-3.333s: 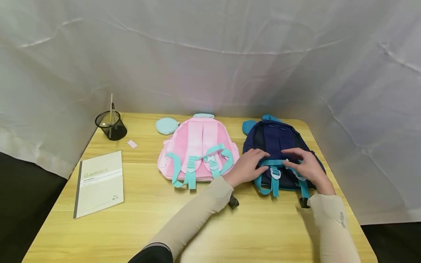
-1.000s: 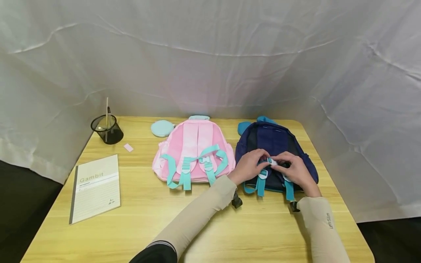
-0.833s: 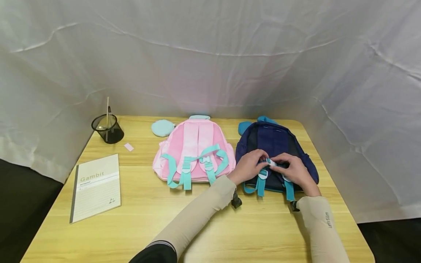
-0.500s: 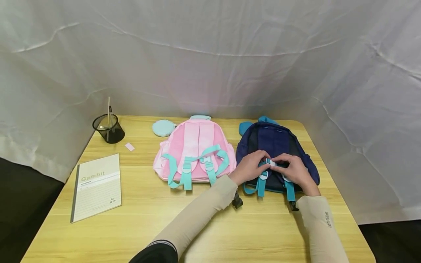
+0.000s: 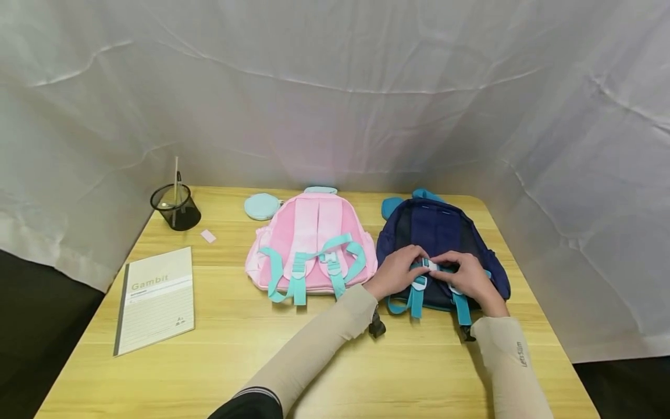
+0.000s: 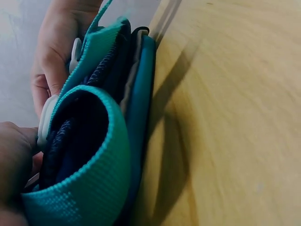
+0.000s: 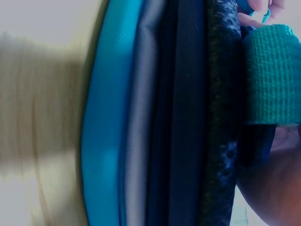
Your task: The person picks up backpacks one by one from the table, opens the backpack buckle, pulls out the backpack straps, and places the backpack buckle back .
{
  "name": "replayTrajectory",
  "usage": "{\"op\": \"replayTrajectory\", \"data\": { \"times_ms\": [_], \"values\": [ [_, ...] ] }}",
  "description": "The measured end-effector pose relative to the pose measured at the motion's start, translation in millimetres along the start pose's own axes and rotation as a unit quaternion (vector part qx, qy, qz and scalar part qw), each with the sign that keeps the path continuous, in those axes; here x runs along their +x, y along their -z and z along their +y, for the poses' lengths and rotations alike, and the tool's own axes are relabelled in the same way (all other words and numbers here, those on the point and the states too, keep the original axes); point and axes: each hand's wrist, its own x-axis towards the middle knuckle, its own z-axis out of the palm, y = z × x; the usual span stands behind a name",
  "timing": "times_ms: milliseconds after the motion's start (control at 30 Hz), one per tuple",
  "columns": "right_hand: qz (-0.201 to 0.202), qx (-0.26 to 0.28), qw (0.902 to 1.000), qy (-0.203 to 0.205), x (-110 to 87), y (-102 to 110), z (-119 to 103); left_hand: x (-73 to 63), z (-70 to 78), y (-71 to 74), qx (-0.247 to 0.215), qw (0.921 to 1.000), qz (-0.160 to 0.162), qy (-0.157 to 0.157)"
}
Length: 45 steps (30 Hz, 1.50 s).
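On the right of the table (image 5: 335,378), I see both hands meeting at the white buckle (image 5: 431,265) of the navy backpack (image 5: 435,230); about three seconds ago they were apart, fingers spread. The left hand (image 5: 396,271) pinches the buckle's left end, fingertips nearly meeting the thumb; the right hand (image 5: 470,276) likewise pinches its right end. The pink backpack (image 5: 309,233) lies left.

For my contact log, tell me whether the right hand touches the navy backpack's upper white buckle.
Touching. In the head view, the right hand pinches that white buckle between thumb and fingertip.
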Motion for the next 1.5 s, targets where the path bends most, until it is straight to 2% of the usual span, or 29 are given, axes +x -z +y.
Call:
{"op": "replayTrajectory", "data": {
  "times_ms": [200, 567, 1067, 1500],
  "values": [
    [-0.009, 0.0, 0.9997, -0.022, 0.4, -2.5, 1.7, 0.4, 0.4, -3.6, 0.015, 0.9999, -0.005, -0.001],
    [-0.01, -0.003, 0.9997, -0.024, 4.0, -6.6, 3.8, 1.0, -0.5, -4.2, 0.029, 0.9995, -0.011, -0.001],
    [-0.02, 0.002, 0.9998, -0.004, 4.8, -9.3, 9.2, -0.3, -2.2, -2.4, 0.013, 0.9998, -0.011, 0.006],
    [-0.03, -0.004, 0.9991, 0.031, 6.6, -10.2, 6.4, -0.6, -2.5, -2.3, 0.013, 0.9998, -0.011, 0.01]
  ]
}}
